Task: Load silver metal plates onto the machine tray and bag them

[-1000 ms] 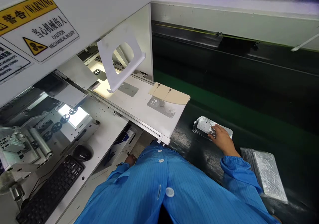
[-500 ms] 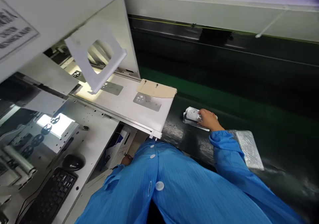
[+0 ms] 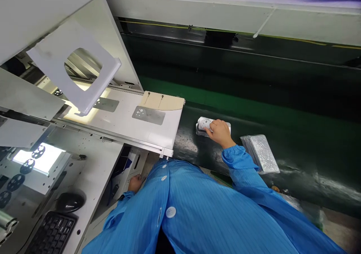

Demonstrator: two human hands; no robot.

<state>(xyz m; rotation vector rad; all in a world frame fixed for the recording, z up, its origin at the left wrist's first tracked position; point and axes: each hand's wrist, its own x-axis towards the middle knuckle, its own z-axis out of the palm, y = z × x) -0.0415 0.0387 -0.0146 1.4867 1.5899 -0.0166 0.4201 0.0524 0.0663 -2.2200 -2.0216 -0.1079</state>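
My right hand (image 3: 220, 133) lies on top of a small stack of flat silvery plates (image 3: 203, 125) on the dark green conveyor belt (image 3: 296, 133). Its fingers are curled over the stack's right part. A second, wrapped silvery stack (image 3: 261, 152) lies just right of my blue sleeve. My left hand (image 3: 134, 182) hangs low by the machine's front panel, mostly hidden behind my blue coat, and its fingers do not show clearly.
A white machine table (image 3: 158, 131) with a grey plate (image 3: 148, 115) and a tan card (image 3: 163, 101) ends just left of the belt. A white tilted bracket with a hole (image 3: 73, 69) stands over it. A black mouse (image 3: 70, 201) and keyboard (image 3: 49, 235) sit at lower left.
My view has swung to the right. My right hand stays on the plate stack, which now sits closer to the machine table's end. My left hand has stayed low.
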